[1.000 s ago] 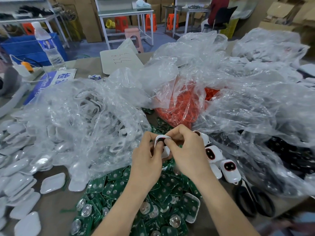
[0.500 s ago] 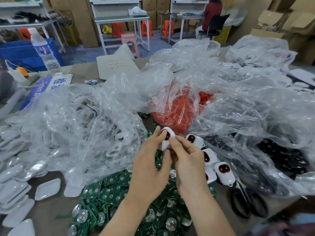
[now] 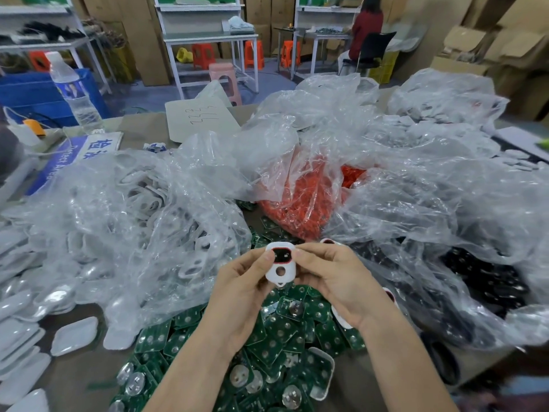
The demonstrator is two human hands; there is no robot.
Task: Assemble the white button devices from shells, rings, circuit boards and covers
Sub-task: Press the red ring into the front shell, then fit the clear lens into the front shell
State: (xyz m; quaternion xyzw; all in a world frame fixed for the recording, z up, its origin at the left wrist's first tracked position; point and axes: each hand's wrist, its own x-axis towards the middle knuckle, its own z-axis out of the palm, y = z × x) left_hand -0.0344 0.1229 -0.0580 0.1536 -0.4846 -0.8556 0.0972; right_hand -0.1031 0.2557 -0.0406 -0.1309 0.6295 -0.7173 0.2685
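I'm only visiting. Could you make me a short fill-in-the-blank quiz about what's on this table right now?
1. The shell held between the left hand and the right hand is ____ in colour.
2. The circuit boards piled beneath the hands are ____.
3. The water bottle stands at the table's far ____ side.
Missing words: white; green; left.

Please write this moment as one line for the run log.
left grip: holds white shell | right grip: holds white shell | shell state: red ring and black insert seated | below: green circuit boards
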